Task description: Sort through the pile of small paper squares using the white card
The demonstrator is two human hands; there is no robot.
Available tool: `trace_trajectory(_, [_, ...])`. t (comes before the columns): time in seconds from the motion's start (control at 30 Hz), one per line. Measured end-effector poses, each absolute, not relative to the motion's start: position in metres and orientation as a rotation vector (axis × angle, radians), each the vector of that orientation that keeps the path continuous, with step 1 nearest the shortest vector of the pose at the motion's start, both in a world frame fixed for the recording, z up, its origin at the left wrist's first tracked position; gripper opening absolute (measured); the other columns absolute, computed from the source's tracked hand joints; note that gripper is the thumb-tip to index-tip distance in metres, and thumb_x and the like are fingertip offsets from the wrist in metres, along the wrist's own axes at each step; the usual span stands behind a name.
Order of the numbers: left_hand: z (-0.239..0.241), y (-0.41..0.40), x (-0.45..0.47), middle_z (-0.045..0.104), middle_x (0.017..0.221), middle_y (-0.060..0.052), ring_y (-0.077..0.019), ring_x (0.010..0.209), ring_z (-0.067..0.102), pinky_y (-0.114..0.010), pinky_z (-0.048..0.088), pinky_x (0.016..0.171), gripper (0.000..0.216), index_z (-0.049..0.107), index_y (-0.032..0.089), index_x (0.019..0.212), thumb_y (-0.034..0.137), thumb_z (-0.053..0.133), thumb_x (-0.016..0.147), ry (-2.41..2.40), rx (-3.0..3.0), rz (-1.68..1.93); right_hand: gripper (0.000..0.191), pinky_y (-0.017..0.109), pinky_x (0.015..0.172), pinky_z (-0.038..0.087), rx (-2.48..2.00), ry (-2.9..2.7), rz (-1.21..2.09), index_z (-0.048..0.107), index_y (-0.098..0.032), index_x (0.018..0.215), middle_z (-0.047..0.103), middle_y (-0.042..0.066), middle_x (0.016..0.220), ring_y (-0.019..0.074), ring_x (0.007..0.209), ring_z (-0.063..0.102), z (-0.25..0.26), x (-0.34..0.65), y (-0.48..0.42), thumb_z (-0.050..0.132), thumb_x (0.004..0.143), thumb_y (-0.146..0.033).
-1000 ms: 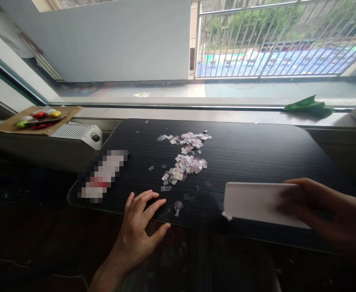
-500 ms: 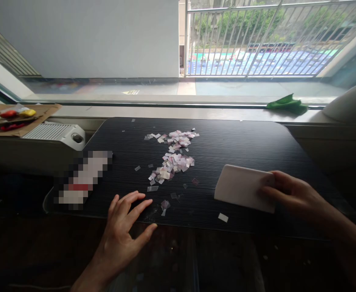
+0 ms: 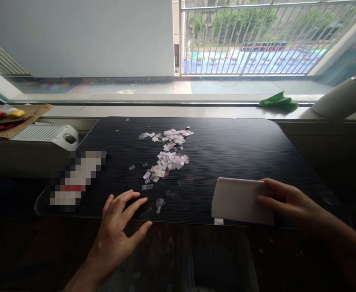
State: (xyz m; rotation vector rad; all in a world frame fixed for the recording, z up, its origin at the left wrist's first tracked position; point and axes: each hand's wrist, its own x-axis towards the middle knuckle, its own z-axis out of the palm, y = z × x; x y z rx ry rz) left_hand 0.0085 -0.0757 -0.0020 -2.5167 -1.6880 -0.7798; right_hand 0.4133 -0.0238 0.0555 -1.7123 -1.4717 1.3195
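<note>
My right hand (image 3: 283,198) grips a flat, pale rectangular card (image 3: 237,200) by its right edge, thumb on the near face. The card is tilted low over the front of the dark table (image 3: 241,150), and its lower left corner partly covers a small white paper piece (image 3: 218,222). At the front edge, left of the middle, my left hand (image 3: 123,219) holds nothing, fingers spread. Beyond it lies a pile of small white and pinkish paper scraps (image 3: 170,160), with a second cluster of scraps (image 3: 174,138) behind. A few clear pieces (image 3: 147,187) lie loose near my left fingertips.
A pixelated object (image 3: 82,174) lies on the table's left side. Beyond the back edge, a green cloth (image 3: 278,102) and a pale cylinder (image 3: 336,99) rest on the window sill. At left are a white slotted unit (image 3: 48,135) and brown cardboard (image 3: 35,111) with colourful items.
My right hand has brought the card nearer the table's front edge, onto the small white paper piece. My left hand keeps its pose. The whole view has shifted slightly.
</note>
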Motion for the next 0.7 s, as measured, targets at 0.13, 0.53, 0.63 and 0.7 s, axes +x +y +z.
trace_trajectory(0.13, [-0.001, -0.076, 0.009, 0.056, 0.128, -0.008, -0.0279, 0.123, 0.054, -0.057, 0.022, 0.119, 0.037, 0.053, 0.027, 0.127, 0.033, 0.059, 0.091, -1.695, -2.517, -0.783, 0.036, 0.027, 0.06, 0.049, -1.691, -1.451, 1.378, 0.07, -0.022, 0.078, 0.069, 0.0, 0.074, 0.0197, 0.072, 0.062, 0.055, 0.417, -0.028, 0.075, 0.071, -0.057])
trace_trajectory(0.53, [-0.001, -0.078, 0.01, 0.057, 0.128, -0.008, -0.0289, 0.123, 0.055, -0.061, 0.025, 0.117, 0.039, 0.055, 0.027, 0.127, 0.031, 0.062, 0.089, -1.768, -2.51, -0.791, 0.034, 0.026, 0.058, 0.049, -1.839, -1.492, 1.158, 0.068, -0.028, 0.081, 0.07, -0.001, 0.072, 0.0196, 0.068, 0.062, 0.083, 0.406, -0.046, 0.073, 0.07, -0.06])
trace_trajectory(0.63, [0.001, -0.08, 0.012, 0.058, 0.128, -0.008, -0.0292, 0.125, 0.054, -0.062, 0.025, 0.116, 0.039, 0.056, 0.027, 0.127, 0.03, 0.063, 0.089, -1.812, -2.508, -0.796, 0.03, 0.03, 0.067, 0.051, -1.911, -1.476, 0.89, 0.068, -0.031, 0.087, 0.074, -0.001, 0.077, 0.0225, 0.074, 0.067, 0.08, 0.395, -0.041, 0.071, 0.07, -0.055])
trace_trajectory(0.7, [0.002, -0.08, 0.013, 0.058, 0.128, -0.009, -0.0298, 0.125, 0.054, -0.064, 0.026, 0.116, 0.039, 0.057, 0.026, 0.126, 0.03, 0.063, 0.088, -1.837, -2.517, -0.807, 0.03, 0.036, 0.074, 0.053, -1.91, -1.402, 0.738, 0.066, -0.032, 0.089, 0.076, 0.001, 0.08, 0.0267, 0.081, 0.07, 0.077, 0.382, -0.036, 0.071, 0.069, -0.053])
